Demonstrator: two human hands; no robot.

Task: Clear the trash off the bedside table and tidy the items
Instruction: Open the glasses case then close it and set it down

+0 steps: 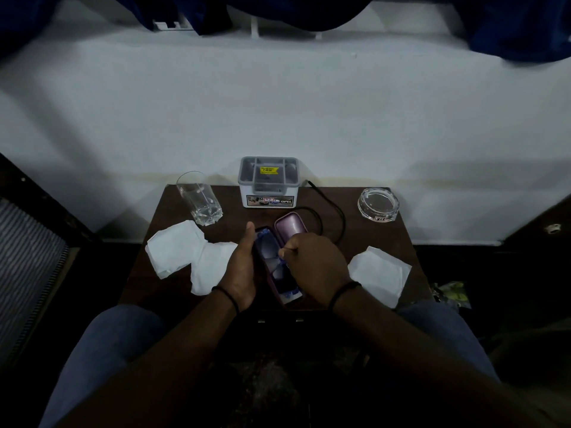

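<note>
A purple glasses case (290, 225) lies open at the middle of the dark wooden bedside table (380, 239), lid tipped back. Blue-framed glasses (272, 257) lie inside it. My left hand (239, 270) holds the case's left side, thumb pointing up. My right hand (315, 262) is curled over the case's right edge, fingertips pinching the glasses frame. Crumpled white tissues lie at the left (176, 250), beside my left wrist (210, 270), and at the right (381, 274).
At the table's back stand a clear drinking glass (200, 199), a white box with a grey lid (268, 182) and a glass ashtray (378, 205). A black cable (335, 211) loops behind the case. A white wall rises behind; my knees flank the table's front.
</note>
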